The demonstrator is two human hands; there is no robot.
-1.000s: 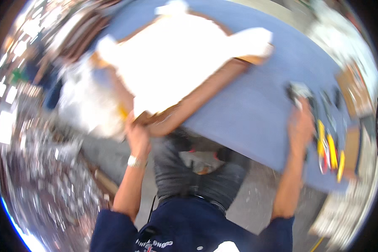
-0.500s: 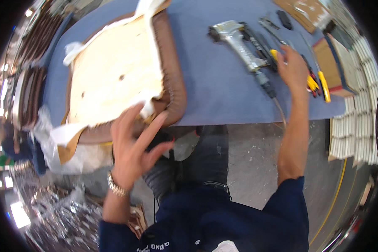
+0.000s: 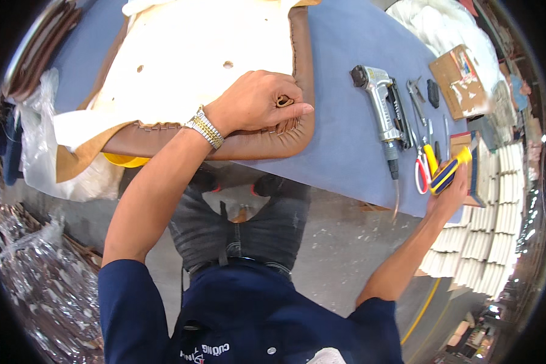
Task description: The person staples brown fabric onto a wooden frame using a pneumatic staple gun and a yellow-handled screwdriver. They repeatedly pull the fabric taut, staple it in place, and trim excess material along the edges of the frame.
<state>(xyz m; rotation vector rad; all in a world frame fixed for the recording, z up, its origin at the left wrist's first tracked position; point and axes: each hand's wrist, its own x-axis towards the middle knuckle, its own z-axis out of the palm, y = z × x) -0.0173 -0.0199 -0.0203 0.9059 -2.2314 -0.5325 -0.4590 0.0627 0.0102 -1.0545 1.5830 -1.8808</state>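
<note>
The step in hand appears to be dressing the corner of the padded brown leather-look cushion (image 3: 242, 145), which lies underside up at the near edge of the blue cloth-covered surface (image 3: 340, 142), towards its left end. Your left hand (image 3: 264, 100) is curled nearly closed at the cushion's near right corner, a rolled brown flap of cover material (image 3: 284, 101) caught between thumb and forefinger. Your right hand (image 3: 452, 193), by the surface's near right corner, is wrapped around a chunky yellow-and-blue tool handle (image 3: 449, 171); its working end can't be made out. The next move probably calls for bringing that tool across while your left keeps the flap taut.

The cushion's rim is smooth, rounded and puckered into tight folds at the corner, framing a pale, flat backing (image 3: 182, 73) pierced by small ragged holes. Near the surface's right edge, the silver metal air tool (image 3: 379, 103) lies hard and angular beside slim red-and-white-handled scissors (image 3: 420, 176).
</note>
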